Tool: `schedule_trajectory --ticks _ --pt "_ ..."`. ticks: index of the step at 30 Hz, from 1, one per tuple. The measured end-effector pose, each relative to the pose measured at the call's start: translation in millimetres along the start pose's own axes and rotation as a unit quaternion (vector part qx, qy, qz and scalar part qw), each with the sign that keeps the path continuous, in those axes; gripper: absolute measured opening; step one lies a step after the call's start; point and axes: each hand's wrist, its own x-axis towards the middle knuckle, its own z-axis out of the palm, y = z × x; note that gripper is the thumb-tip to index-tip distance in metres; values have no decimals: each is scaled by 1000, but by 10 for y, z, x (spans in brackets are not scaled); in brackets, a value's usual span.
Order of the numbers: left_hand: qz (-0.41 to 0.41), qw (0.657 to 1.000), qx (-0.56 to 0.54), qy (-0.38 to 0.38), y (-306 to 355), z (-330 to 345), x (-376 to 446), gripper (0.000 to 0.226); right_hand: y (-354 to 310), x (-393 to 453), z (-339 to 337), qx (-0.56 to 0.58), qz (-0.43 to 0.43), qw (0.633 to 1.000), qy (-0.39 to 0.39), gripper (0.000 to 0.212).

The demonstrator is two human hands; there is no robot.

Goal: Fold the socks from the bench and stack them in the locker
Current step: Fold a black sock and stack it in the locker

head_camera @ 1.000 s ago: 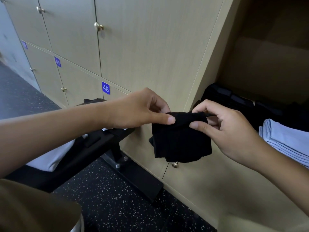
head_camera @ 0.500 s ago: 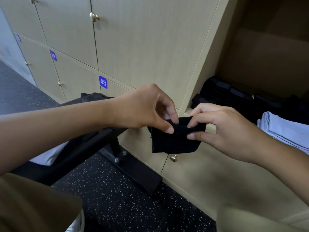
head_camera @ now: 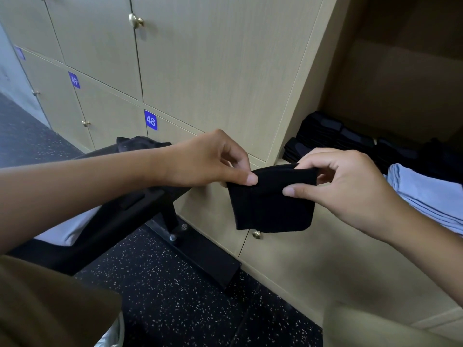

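Observation:
A folded black sock (head_camera: 270,201) hangs in the air in front of the lockers. My left hand (head_camera: 208,161) pinches its top left corner between thumb and fingers. My right hand (head_camera: 345,186) pinches its top right edge. The open locker (head_camera: 400,83) is at the right, with folded black socks (head_camera: 333,136) stacked along its floor and folded light blue cloth (head_camera: 431,194) beside them. The black bench (head_camera: 120,204) stands at the left with dark fabric (head_camera: 140,142) at its far end; my left arm hides much of it.
Closed beige locker doors with brass knobs (head_camera: 136,20) and blue number tags, among them 48 (head_camera: 150,120), fill the wall. The bench foot (head_camera: 200,254) rests on a dark speckled floor (head_camera: 180,304). White cloth (head_camera: 67,226) shows under my left arm.
The sock was folded smaller between my hands half a second ago; it now hangs a little longer. Both hands moved slightly apart and kept their pinch.

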Motion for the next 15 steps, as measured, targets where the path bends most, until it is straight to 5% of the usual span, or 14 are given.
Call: schedule_trajectory --ticks 15 --pt "15 990 52 127 33 15 75 13 38 -23 -4 -7 68 996 57 13"
